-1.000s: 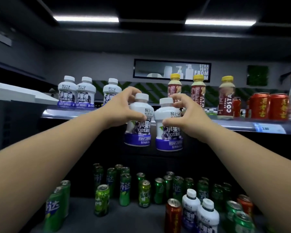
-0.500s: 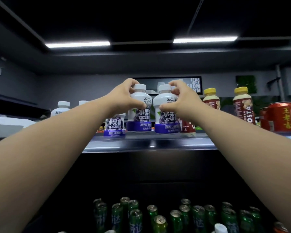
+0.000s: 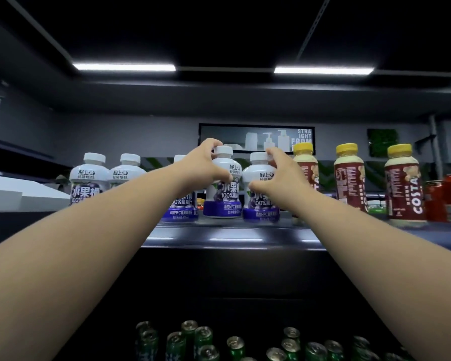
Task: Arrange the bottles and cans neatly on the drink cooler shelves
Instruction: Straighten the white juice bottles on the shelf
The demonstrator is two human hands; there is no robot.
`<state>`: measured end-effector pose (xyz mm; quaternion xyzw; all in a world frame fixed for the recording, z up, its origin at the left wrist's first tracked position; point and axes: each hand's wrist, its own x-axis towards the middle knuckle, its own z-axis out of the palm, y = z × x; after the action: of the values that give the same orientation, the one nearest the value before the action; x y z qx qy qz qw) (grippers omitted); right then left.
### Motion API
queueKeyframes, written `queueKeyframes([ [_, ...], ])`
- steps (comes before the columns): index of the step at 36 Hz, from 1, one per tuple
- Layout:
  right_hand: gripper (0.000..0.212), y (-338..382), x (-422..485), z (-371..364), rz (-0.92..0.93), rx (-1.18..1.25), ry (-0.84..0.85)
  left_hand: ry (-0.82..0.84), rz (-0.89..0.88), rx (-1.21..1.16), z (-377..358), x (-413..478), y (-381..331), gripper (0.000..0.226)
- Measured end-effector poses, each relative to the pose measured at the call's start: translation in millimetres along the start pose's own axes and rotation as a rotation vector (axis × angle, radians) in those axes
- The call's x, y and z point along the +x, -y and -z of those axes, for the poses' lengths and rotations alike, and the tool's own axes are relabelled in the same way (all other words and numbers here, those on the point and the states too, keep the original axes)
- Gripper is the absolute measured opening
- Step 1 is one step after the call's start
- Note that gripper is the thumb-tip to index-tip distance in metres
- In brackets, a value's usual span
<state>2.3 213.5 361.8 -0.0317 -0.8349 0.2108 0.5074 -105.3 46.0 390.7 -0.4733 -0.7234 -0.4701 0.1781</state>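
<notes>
Item: two white plastic bottles with purple bases and white caps, grape-juice labels, set side by side on the dark glossy upper shelf (image 3: 245,239) of the cooler.

Left hand (image 3: 205,168): wrapped around left-held bottle (image 3: 223,188) at shoulder and cap, thumb across the front; closed on it. Base appears down on the shelf, contact not certain.

Right hand (image 3: 276,178): loosened, fingers spread and curved, thumb just touching the front of right-held bottle (image 3: 261,194); no longer clamped as half a second ago. Bottle standing upright on its own.

Change: one second back, both bottles carried in mid-air below shelf level; half a second back, lowered onto the shelf edge; now pushed further in, beside the row.

Left of the left hand: three matching white bottles (image 3: 90,178), in line. Right of the right hand: three brown-labelled coffee bottles with yellow caps (image 3: 349,178), then red drink cans (image 3: 445,196). Below both forearms: green drink cans (image 3: 203,337) on the lower shelf, loosely grouped.

Meaning for task: white-bottle row likely extended to five; placement of this pair judged nearly complete, left release pending. Lower cans apparently unsorted.
</notes>
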Motion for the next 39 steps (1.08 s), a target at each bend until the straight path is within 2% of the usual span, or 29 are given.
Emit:
queueKeyframes([
  [4, 0.087, -8.7, 1.9, -5.1, -0.031, 0.031, 0.032, 0.039, 0.028, -0.048, -2.8, 2.6, 4.5, 0.070],
  [7, 0.080, -10.0, 2.7, -7.0, -0.039, 0.037, 0.061, 0.023, 0.030, -0.049, -6.5, 3.0, 5.4, 0.069],
  [11, 0.084, -13.6, -0.5, -10.9, -0.032, 0.066, 0.035, -0.040, 0.026, -0.005, -13.9, 2.1, 3.0, 0.084],
  [17, 0.088, -22.1, -12.4, -18.8, 0.019, 0.023, -0.033, -0.109, 0.048, 0.050, -19.2, 6.6, -2.6, 0.078],
  [25, 0.070, -31.4, -20.8, -25.8, 0.091, 0.001, -0.053, -0.082, 0.013, 0.213, -11.2, 7.2, -4.3, 0.071],
  [32, 0.084, -32.4, -22.8, -28.8, 0.079, -0.078, -0.070, -0.105, -0.042, 0.374, -16.6, 8.6, 0.0, 0.077],
  [39, 0.083, -32.7, -25.6, -29.1, 0.078, -0.071, -0.065, -0.087, -0.055, 0.317, -20.8, 7.8, 5.7, 0.071],
])
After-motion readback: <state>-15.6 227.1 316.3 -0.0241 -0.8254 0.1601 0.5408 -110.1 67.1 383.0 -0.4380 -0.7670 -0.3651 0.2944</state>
